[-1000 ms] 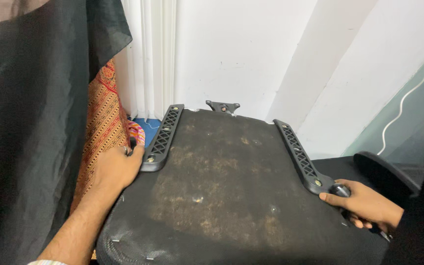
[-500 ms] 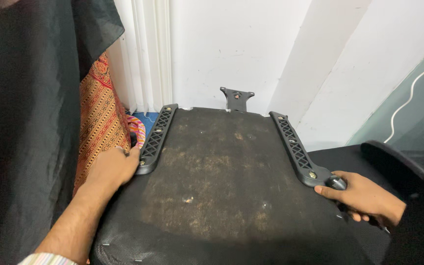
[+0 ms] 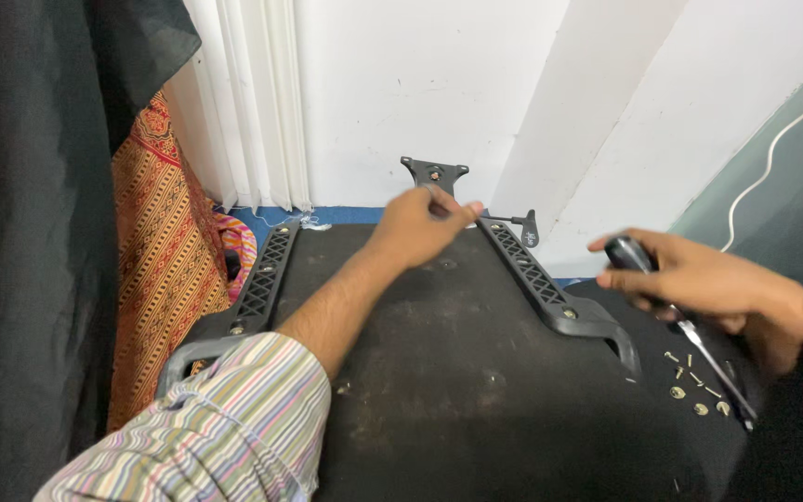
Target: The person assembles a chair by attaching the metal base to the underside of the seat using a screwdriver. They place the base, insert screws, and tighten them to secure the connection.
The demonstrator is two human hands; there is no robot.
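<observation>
left hand [image 3: 420, 223] reaches over the dusty black seat base [image 3: 476, 390]; right hand [image 3: 690, 279] clasps a screwdriver [image 3: 699, 344].

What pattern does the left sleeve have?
The left sleeve has thin multicoloured stripes on pale fabric, seen in the head view.

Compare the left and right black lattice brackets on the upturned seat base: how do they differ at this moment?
The left bracket lies fully in view with no hand on it; the right bracket has its far end hidden behind the left hand. The left bracket sits beside the patterned orange cloth, the right bracket near loose screws and the right hand, which holds a screwdriver. Both are black, latticed and run front to back.
</observation>
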